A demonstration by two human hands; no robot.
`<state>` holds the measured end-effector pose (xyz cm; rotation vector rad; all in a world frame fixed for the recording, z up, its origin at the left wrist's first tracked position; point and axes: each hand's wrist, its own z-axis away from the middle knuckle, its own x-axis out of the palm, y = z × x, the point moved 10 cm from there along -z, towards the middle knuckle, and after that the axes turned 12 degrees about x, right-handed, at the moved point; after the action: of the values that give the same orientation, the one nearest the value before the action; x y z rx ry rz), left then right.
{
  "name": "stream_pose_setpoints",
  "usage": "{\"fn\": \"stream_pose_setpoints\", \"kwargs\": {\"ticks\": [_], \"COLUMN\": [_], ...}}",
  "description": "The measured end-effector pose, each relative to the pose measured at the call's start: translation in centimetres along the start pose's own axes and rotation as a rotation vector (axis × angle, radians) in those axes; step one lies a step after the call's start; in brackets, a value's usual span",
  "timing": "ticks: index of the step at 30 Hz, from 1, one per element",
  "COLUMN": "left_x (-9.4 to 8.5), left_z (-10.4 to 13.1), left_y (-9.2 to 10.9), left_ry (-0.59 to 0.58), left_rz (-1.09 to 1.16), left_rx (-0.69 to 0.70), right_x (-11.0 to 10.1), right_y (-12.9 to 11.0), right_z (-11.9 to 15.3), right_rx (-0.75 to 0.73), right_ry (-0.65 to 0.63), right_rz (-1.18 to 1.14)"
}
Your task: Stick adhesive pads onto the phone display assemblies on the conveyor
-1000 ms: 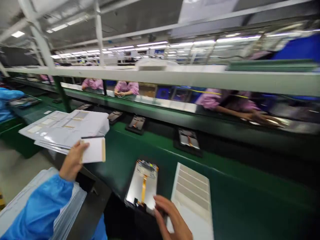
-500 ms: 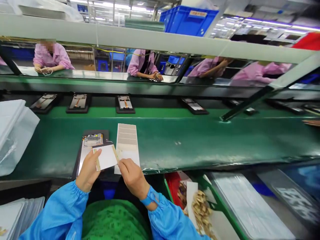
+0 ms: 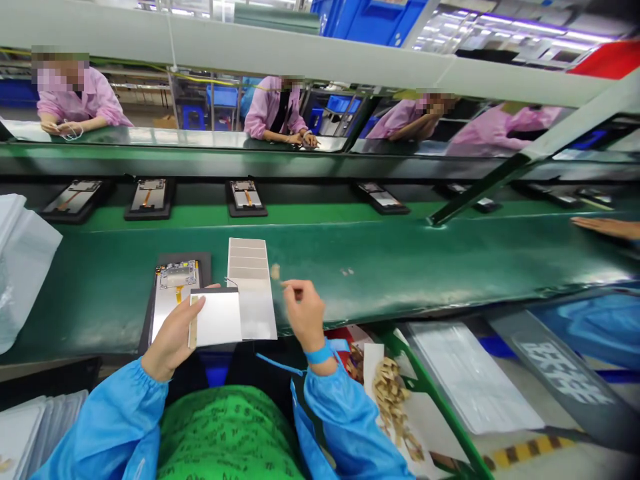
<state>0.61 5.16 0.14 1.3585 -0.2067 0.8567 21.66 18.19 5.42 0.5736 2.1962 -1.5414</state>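
My left hand [image 3: 173, 333] grips the left edge of a white rectangular piece [image 3: 219, 317], thumb on top; a tan strip runs along that edge and a dark band along its top. Behind it lies an opened device [image 3: 170, 297] with a circuit board, on a dark pad. A card with grey-beige stripes [image 3: 247, 267] lies on the green bench, its lower left covered by the white piece. Right of the card, my right hand [image 3: 305, 313] is raised with fingers pinched on a small tan strip [image 3: 277, 272], which is blurred.
Several opened devices [image 3: 249, 197] stand in a row on the green belt. A green bin [image 3: 435, 380] with tan scraps sits at lower right, beside stacked clear sheets [image 3: 470, 380]. White bags [image 3: 25, 267] are at left. People in pink work opposite; another person's hand [image 3: 607, 228] shows at right.
My right hand has moved right, away from the white piece, and the tan strip on that piece's right edge is off. Another person's hand reaches further in at right.
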Motion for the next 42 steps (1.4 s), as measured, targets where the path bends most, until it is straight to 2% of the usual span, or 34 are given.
{"fn": "stream_pose_setpoints", "kwargs": {"ticks": [2,4,7,10,14,19,22,24,27,29,31,33,34,36,37,38,39,40,41,42], "left_x": [0.1,0.5,0.9,0.8,0.6,0.7,1.1,1.9,4.1,5.7,7.0,8.0,8.4,8.8,9.0,9.0,9.1,9.2,9.4,9.6], "left_z": [-0.3,-0.7,-1.3,-1.4,-1.3,-1.6,-1.6,-1.4,-0.5,0.3,1.2,1.8,1.9,1.9,1.7,1.5,1.4,1.2,1.1,0.9], "left_y": [-0.3,-0.7,-1.0,-0.9,-0.8,-1.2,-1.8,-2.3,-3.3,-4.4,-5.6,-6.4,-6.7,-7.2,-7.4,-7.7,-8.1,-8.5,-8.9,-9.0], "left_ry": [0.02,0.041,0.097,0.167,0.222,0.19,0.153,0.108,-0.008,-0.081,-0.127,-0.161,-0.173,-0.179,-0.168,-0.149,-0.126,-0.104,-0.085,-0.063], "left_rz": [0.061,0.118,0.168,0.156,0.146,0.192,0.209,0.237,0.293,0.328,0.35,0.365,0.372,0.38,0.378,0.369,0.356,0.341,0.325,0.305], "left_rx": [-0.01,-0.015,0.022,0.083,0.124,0.151,0.12,0.077,-0.027,-0.121,-0.215,-0.281,-0.299,-0.311,-0.305,-0.297,-0.288,-0.272,-0.244,-0.193], "right_x": [-0.5,1.1,4.0,5.4,5.7,5.7,5.9,6.2,5.6,3.4,-1.0,-7.4,-10.4,-14.6,-15.9,-16.5,-16.1,-14.7,-12.5,-9.4], "right_y": [-0.5,-4.0,-10.1,-13.4,-14.5,-14.4,-14.1,-13.8,-11.8,-7.8,-1.1,7.0,10.9,17.7,19.9,20.9,20.8,19.5,17.4,14.4], "right_z": [0.2,2.4,7.9,11.3,11.8,12.3,12.9,12.5,9.5,6.2,3.4,2.1,2.1,2.8,3.4,4.0,4.6,5.2,5.7,6.3], "right_rx": [-0.019,-0.226,-0.597,-0.814,-0.922,-0.995,-0.996,-0.938,-0.675,-0.398,-0.109,0.148,0.25,0.439,0.503,0.53,0.524,0.486,0.424,0.346], "right_ry": [0.028,-0.115,-0.364,-0.457,-0.416,-0.351,-0.357,-0.366,-0.367,-0.294,-0.123,0.101,0.173,0.158,0.142,0.12,0.09,0.042,-0.029,-0.155], "right_rz": [-0.024,-0.036,0.039,0.17,0.303,0.415,0.408,0.357,0.171,0.047,0.027,0.141,0.226,0.418,0.47,0.506,0.496,0.429,0.346,0.16]}}
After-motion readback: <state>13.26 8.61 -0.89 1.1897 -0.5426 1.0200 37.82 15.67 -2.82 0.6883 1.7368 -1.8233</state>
